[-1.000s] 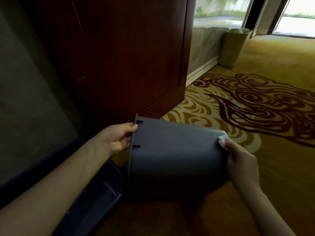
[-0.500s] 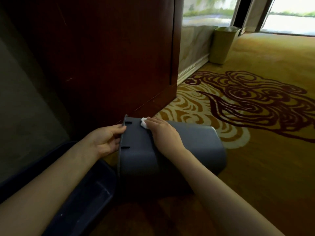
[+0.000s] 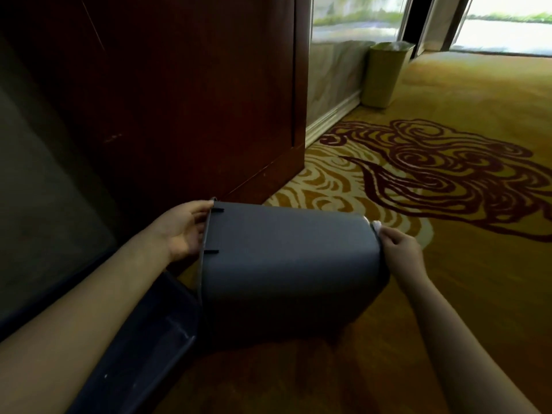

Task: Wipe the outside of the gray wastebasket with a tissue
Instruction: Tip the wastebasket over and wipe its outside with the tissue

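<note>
The gray wastebasket point(image 3: 286, 264) lies on its side on the carpet, its rim to the left and its base to the right. My left hand point(image 3: 182, 231) grips the rim at the upper left. My right hand point(image 3: 400, 252) is at the base end, fingers closed on a small white tissue point(image 3: 377, 225) that touches the upper right corner of the basket. Only a bit of the tissue shows past my fingertips.
A dark wooden door point(image 3: 179, 94) stands right behind the basket. A dark tray-like lid point(image 3: 143, 354) lies on the floor at the lower left. A beige bin point(image 3: 385, 76) stands by the far wall. Patterned carpet point(image 3: 448, 180) stretches to the right.
My right hand swept the tissue from the rim end of the basket's side to the base end on the right. My left hand kept its hold on the rim.
</note>
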`<state>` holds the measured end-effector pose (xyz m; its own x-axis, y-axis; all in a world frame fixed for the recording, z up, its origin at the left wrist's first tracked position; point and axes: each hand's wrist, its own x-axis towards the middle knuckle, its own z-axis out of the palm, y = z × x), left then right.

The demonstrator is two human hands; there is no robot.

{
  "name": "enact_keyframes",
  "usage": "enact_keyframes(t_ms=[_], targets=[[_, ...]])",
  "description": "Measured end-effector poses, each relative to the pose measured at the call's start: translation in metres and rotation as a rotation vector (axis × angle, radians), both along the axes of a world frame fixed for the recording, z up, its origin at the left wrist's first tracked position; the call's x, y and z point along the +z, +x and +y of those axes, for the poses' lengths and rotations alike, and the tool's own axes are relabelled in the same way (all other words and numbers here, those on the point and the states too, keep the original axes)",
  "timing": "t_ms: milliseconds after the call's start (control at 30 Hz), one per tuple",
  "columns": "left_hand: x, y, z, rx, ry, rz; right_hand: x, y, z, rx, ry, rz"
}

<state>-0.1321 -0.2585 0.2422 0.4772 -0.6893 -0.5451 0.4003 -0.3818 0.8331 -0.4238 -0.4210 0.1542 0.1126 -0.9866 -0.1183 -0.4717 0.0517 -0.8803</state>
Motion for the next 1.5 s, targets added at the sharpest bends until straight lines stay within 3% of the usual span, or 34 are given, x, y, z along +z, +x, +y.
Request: enact_keyframes(t_ms=[133,200,300,433,567,700,900,1067,1167,1367,1500], targets=[[0.014,-0.009,-0.022,0.011,0.057,-0.09,0.008,-0.007,0.004,-0.006,0.089,-0.121],[0.018,-0.014,-0.027,0.033,0.049,-0.101,0.015,-0.008,0.011,-0.045,-0.065,-0.081],[0.022,-0.027,-0.032,0.027,-0.035,-0.148,0.038,0.003,0.04,-0.097,-0.488,-0.007],[0.036,-0.042,-0.033,-0.078,-0.22,-0.334,0.047,0.053,0.097,0.351,-0.98,0.08],[0.039,-0.037,-0.025,-0.142,-0.312,-0.41,0.02,0.083,0.123,0.654,-1.117,0.177],[0.018,-0.028,-0.014,-0.173,-0.328,-0.365,-0.022,0.055,0.11,0.63,-1.046,0.161],[0.007,-0.013,-0.003,-0.372,-0.366,-0.304,-0.062,-0.014,0.079,0.332,-0.858,0.186],[0.008,-0.009,0.002,-0.514,-0.379,-0.308,-0.057,-0.04,0.059,0.103,-0.566,0.021],[0.011,-0.007,0.009,-0.575,-0.359,-0.3,-0.051,-0.05,0.051,0.155,-0.374,-0.042],[0.024,-0.002,0.019,-0.815,-0.232,-0.388,-0.055,-0.055,0.046,0.269,-0.146,0.141],[0.038,-0.009,0.013,-0.82,-0.087,-0.436,-0.057,-0.044,0.05,0.242,-0.109,0.159]])
